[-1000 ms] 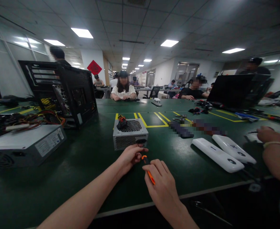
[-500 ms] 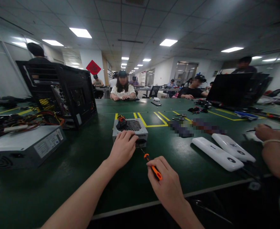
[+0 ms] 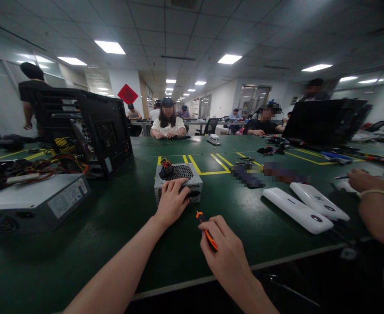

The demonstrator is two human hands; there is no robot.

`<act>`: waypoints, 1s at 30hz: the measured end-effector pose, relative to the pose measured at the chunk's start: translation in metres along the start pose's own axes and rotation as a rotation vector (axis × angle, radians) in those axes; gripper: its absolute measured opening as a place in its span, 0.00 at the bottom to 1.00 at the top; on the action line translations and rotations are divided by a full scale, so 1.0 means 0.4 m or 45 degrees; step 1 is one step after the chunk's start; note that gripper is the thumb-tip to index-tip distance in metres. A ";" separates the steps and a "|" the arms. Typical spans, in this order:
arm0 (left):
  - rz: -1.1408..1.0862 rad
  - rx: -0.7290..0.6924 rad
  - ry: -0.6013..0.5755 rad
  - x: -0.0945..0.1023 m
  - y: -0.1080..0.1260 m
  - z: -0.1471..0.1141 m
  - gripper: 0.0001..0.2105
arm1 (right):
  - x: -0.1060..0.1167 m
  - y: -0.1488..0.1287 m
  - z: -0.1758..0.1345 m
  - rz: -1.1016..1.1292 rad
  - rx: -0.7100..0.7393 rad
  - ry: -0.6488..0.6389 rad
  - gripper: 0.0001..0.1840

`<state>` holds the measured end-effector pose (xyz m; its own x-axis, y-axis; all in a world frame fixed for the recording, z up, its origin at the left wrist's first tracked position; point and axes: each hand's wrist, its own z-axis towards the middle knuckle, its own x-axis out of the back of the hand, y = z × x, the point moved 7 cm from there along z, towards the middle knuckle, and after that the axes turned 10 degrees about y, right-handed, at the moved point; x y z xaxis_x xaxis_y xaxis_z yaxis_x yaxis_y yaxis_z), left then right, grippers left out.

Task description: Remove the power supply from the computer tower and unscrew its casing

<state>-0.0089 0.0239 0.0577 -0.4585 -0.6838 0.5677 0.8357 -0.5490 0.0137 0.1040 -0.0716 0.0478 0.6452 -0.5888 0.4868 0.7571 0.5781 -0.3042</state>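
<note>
In the head view, a small grey computer power supply [image 3: 196, 176] with a perforated top stands on the green table. A bundle of dark cables [image 3: 166, 169] lies on its top left. My left hand [image 3: 172, 196] is closed over the near edge of the power supply, its fingers on the top and front. My right hand [image 3: 224, 244] grips the orange and black handle of a screwdriver [image 3: 209, 237]. The thin shaft points up and left to the near face of the power supply, close to my left fingertips. Whether the tip touches it I cannot tell.
An open black computer case [image 3: 116, 126] and a larger power supply [image 3: 38, 205] with cables stand at left. To the right lie two white oblong devices [image 3: 296, 209]. A co-worker's hand [image 3: 368, 181] works at far right. A black monitor [image 3: 319, 122] stands behind.
My right hand and the screwdriver have shifted slightly left. My left hand stays on the power supply, moved a touch right. Behind the case, a standing person has moved left.
</note>
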 end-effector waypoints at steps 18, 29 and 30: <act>0.036 0.015 0.000 0.003 0.003 0.002 0.06 | -0.069 -0.036 -0.042 -0.101 -0.025 -0.379 0.12; 0.066 0.007 -0.012 0.007 0.000 0.003 0.10 | -0.050 -0.003 -0.031 0.249 -0.271 -0.357 0.07; 0.061 0.005 -0.017 0.007 -0.001 0.002 0.10 | -0.046 0.004 -0.029 0.285 -0.289 -0.327 0.08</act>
<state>-0.0101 0.0227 0.0600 -0.4142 -0.7026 0.5785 0.8577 -0.5140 -0.0102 0.0945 -0.0663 0.0289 0.7721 -0.2857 0.5677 0.6225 0.5200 -0.5849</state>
